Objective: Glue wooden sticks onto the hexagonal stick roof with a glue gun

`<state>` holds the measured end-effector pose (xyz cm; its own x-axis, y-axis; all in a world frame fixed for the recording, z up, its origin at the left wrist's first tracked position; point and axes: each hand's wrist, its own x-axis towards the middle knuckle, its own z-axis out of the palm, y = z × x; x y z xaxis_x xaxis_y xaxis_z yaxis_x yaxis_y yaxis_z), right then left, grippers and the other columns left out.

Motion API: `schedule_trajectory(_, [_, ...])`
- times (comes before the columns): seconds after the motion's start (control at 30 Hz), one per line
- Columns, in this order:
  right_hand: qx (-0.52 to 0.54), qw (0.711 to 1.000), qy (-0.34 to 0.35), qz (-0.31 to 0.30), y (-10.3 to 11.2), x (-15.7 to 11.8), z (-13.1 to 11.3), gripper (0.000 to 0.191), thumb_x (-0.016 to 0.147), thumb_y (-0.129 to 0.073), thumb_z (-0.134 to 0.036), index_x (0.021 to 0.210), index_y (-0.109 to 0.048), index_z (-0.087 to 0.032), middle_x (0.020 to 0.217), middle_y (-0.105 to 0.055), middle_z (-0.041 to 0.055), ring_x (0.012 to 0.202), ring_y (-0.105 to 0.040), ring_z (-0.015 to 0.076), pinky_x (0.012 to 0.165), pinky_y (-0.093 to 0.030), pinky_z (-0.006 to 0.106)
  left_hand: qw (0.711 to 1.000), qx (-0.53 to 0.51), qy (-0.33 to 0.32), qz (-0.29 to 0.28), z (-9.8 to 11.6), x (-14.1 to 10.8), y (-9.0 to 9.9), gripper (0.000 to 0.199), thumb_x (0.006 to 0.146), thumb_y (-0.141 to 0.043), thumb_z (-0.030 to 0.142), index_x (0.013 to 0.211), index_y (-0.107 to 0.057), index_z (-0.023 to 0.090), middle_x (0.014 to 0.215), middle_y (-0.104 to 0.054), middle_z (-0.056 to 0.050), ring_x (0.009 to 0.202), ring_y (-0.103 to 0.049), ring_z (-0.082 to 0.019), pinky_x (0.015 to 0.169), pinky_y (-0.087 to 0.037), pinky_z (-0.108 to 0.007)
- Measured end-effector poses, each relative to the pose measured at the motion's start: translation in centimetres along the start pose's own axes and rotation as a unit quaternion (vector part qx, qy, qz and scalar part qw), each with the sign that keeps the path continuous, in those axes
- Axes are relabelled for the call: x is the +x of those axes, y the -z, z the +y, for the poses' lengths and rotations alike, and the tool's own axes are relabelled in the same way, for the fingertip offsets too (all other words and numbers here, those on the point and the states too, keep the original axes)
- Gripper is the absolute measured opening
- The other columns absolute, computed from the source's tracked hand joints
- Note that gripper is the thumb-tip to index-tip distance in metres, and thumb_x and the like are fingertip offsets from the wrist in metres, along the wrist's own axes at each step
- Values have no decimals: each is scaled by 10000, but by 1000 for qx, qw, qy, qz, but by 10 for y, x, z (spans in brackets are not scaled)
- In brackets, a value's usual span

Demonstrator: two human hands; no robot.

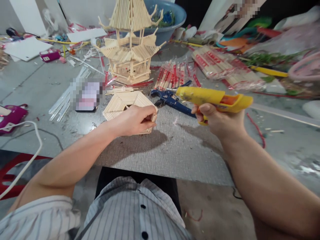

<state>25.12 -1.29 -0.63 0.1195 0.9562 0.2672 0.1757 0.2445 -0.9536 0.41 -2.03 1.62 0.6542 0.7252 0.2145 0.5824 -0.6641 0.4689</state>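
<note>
My left hand [137,120] is closed at the right edge of a hexagonal wooden-stick piece [116,106], thumb and fingers pinched there. The piece has a small dark opening in its middle, partly covered by the hand. In my right hand [222,123] is a yellow glue gun [212,97], its nozzle pointing left over dark blue pliers [172,101]. A gap separates the nozzle from the stick piece. Behind stands a pagoda model [131,50] of wooden sticks, with upturned roof corners.
A phone [86,96] and clear glue sticks [68,90] lie on the left. Red-marked packs of wooden sticks [212,63] are at the back right. A blue basin [172,20] stands behind the pagoda. A white cable [37,146] hangs over the table's left front edge.
</note>
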Motion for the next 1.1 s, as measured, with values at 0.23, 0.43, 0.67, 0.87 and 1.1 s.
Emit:
schedule_trajectory(0.23, [-10, 1000, -13, -13, -1, 2, 1, 595, 414, -758, -727, 524, -579, -170, 441, -499, -26, 359, -418, 62, 357, -291, 208, 1000, 0, 7, -14, 0, -3, 0, 72, 797, -572, 230, 774, -550, 165, 640, -559, 30, 536, -481, -70, 530, -332, -193])
schedule_trajectory(0.43, [-3, 1000, -20, -21, -1, 1, -2, 593, 407, -770, -716, 518, -580, -166, 427, -489, -28, 356, -412, 62, 352, -293, 207, 1000, 1, -1, -9, -2, -3, -1, 58, 802, -560, 234, 792, -556, 178, 637, -576, 29, 531, -495, -77, 532, -333, -198])
schedule_trajectory(0.67, [-12, 1000, -18, -20, -1, 0, -1, 596, 435, -764, -716, 531, -567, -162, 438, -479, -25, 361, -404, 59, 342, -296, 207, 1000, 6, 9, -12, 1, -1, 1, 47, 786, -566, 216, 775, -560, 171, 622, -576, 27, 528, -498, -82, 540, -346, -205])
schedule_trajectory(0.87, [-1, 1000, -23, -8, -3, -1, -6, 588, 394, -788, -696, 510, -582, -158, 432, -499, -21, 354, -404, 56, 343, -291, 212, 1000, -2, 1, -3, 1, 0, 0, 51, 784, -571, 211, 768, -551, 167, 619, -559, 38, 533, -488, -75, 543, -349, -200])
schedule_trajectory(1.1, [-6, 1000, -1, -7, -3, -1, -3, 567, 445, -773, -689, 521, -579, -162, 448, -511, -20, 355, -401, 54, 341, -297, 215, 1000, -7, -12, 7, 0, 1, -1, 68, 777, -562, 215, 736, -529, 172, 604, -538, 48, 523, -474, -68, 543, -350, -197])
